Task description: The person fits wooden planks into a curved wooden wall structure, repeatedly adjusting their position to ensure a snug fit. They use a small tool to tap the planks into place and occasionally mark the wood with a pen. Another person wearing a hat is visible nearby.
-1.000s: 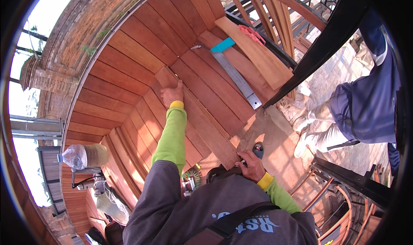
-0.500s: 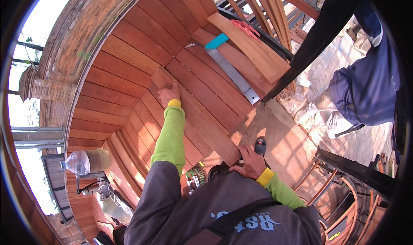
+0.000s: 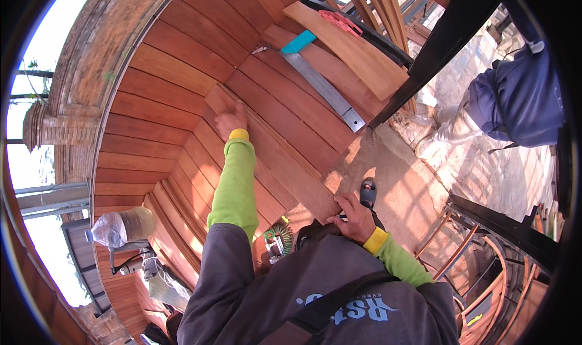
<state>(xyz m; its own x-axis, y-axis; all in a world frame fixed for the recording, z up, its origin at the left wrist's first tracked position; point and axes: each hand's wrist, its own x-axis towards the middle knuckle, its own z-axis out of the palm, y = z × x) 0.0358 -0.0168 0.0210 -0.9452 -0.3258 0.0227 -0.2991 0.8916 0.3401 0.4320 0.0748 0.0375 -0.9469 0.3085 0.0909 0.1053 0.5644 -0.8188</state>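
Note:
My left hand (image 3: 230, 122) grips a reddish wooden plank (image 3: 283, 163) near its upper end; the plank lies diagonally along the slatted wooden bench (image 3: 254, 96), reaching down toward my body. At its lower end my right hand (image 3: 354, 221) is curled around the plank, with a small dark object at the fingers that I cannot make out. Beyond the plank lies a steel try square (image 3: 321, 90) with a teal stock (image 3: 297, 41), beside a loose lighter board (image 3: 345, 51). A red plastic tool (image 3: 339, 22) sits past that board.
A plastic jug (image 3: 125, 227) stands at left. A coiled green hose (image 3: 279, 233) and metal tool lie near my body. A co-worker in blue (image 3: 512, 99) is at right, beyond a black steel beam (image 3: 433, 51). My sandaled foot (image 3: 368, 192) is on the floor (image 3: 400, 169); curved frames stand lower right.
The scene has shifted slightly up in view. My right fingers have moved at the plank's end; my left hand stays near the upper end. The co-worker's body has bent further over.

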